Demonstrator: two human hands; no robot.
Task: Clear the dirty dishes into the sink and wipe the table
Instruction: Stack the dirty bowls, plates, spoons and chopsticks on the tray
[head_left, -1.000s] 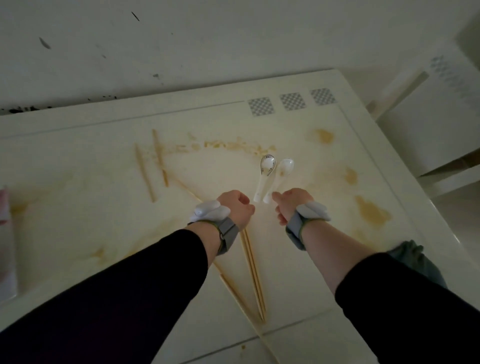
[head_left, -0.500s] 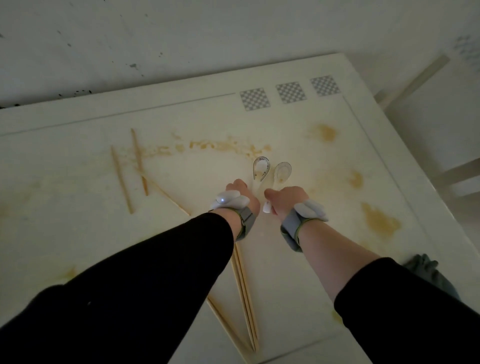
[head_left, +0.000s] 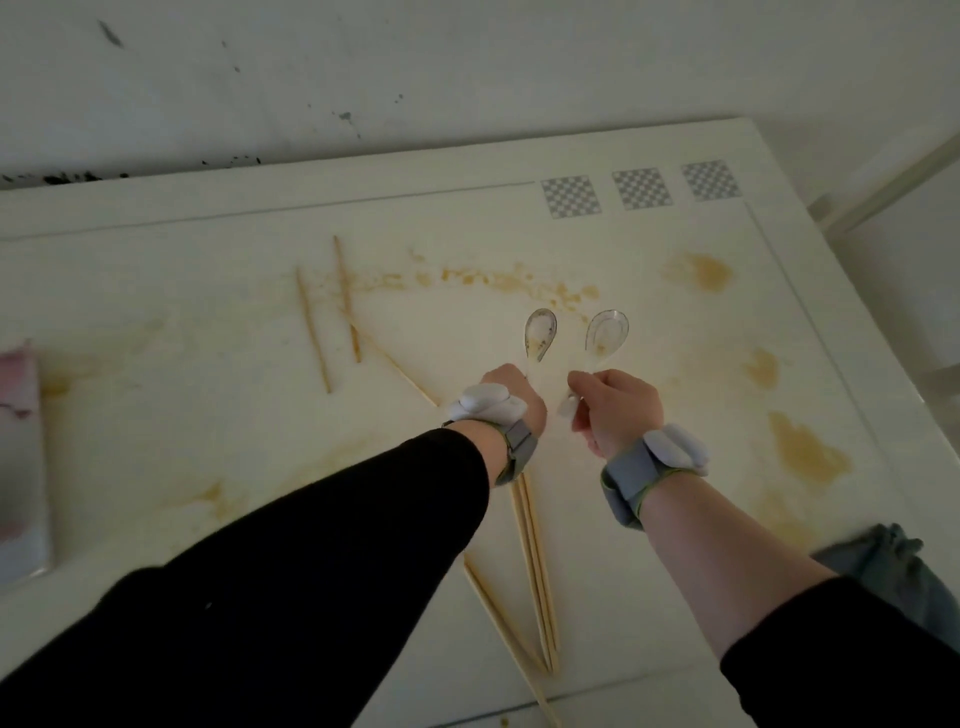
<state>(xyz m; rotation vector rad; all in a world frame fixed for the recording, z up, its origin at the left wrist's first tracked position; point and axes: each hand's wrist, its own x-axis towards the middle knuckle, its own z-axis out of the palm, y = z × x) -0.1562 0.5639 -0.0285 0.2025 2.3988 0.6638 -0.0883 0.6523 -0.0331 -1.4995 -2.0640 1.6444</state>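
Far left edge: one pinkish-white flat object (head_left: 18, 457), blurred, half out of view, resting on the table (head_left: 156, 291).

Loose chopsticks, left-centre: two short-looking ones lying apart, the left chopstick (head_left: 313, 329) and the right chopstick (head_left: 346, 299), both angled toward the wall. A third long chopstick (head_left: 400, 370) runs diagonally from them and passes under my left wrist. Below my wrists, a pair of chopsticks (head_left: 535, 571) lies touching side by side, their near tips meeting one more stick at the table's front edge. Count of sticks: about six; overlap makes it uncertain.

My left hand (head_left: 511, 395) is closed on the handle of the left spoon (head_left: 540, 332). My right hand (head_left: 615, 408) is closed on the handle of the right spoon (head_left: 607, 335), handle end showing under my thumb. Two spoons, bowls apart, both pointing away from me over the table.

Brown stains: a crumbly arc (head_left: 498, 283) just beyond the spoons, plus roughly three patches toward the right edge. Three checkered squares (head_left: 641, 188) at the far right corner. One grey-blue cloth (head_left: 893, 571) at the right edge, near my right sleeve. Open tabletop at far left-centre.
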